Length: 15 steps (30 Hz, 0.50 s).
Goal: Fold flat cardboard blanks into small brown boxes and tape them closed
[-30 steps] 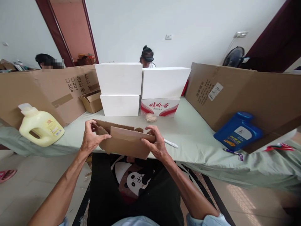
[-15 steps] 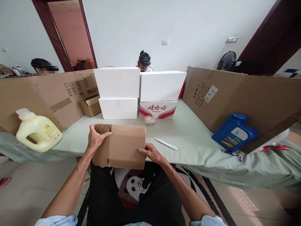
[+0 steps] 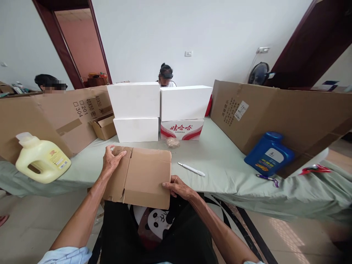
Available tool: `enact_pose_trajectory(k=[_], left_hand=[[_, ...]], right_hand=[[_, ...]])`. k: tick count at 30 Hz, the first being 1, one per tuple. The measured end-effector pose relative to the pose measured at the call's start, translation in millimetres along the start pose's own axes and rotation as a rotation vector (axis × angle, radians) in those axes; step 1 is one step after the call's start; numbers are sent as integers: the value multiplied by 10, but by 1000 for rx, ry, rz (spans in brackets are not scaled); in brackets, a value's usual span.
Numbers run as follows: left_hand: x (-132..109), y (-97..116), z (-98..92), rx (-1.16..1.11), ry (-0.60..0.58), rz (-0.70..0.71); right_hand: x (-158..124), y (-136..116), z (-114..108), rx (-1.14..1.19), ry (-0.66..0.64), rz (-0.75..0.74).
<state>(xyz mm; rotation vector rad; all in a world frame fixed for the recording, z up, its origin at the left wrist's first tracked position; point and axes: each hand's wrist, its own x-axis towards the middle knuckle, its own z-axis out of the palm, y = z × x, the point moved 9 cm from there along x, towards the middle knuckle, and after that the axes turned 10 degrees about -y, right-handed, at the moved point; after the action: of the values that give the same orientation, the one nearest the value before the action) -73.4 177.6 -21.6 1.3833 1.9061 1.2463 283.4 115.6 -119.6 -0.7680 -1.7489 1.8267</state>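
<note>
Pinching brown carton [image 3: 147,172]: fingers of left hand [image 3: 110,161], upper left; right hand [image 3: 180,187], right edge
Table [image 3: 222,157]: white slim tool [image 3: 191,169] near right hand

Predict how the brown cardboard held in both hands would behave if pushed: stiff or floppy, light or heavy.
The brown cardboard is probably light, since the left hand and right hand grip it only near its edges. Its broad panel looks nearly flat, so it may feel fairly stiff. It could bend at the crease.

Home-like room [image 3: 143,33] set up as a workspace, table [image 3: 220,154] draped in pale green cloth [image 3: 269,200], flanked by cardboard panels [image 3: 308,121], doorway [image 3: 79,44] framed in dark red, floor [image 3: 38,220] tiled.
</note>
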Motion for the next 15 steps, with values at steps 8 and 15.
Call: enact_pose_trajectory(k=[8, 15], left_hand=[[-132, 104, 340, -222, -294, -11], [-607, 37, 766, -420, -714, -67]], right_hand=[[-291, -94, -202, -13, 67, -42], [-616, -24, -462, 125, 270, -63]])
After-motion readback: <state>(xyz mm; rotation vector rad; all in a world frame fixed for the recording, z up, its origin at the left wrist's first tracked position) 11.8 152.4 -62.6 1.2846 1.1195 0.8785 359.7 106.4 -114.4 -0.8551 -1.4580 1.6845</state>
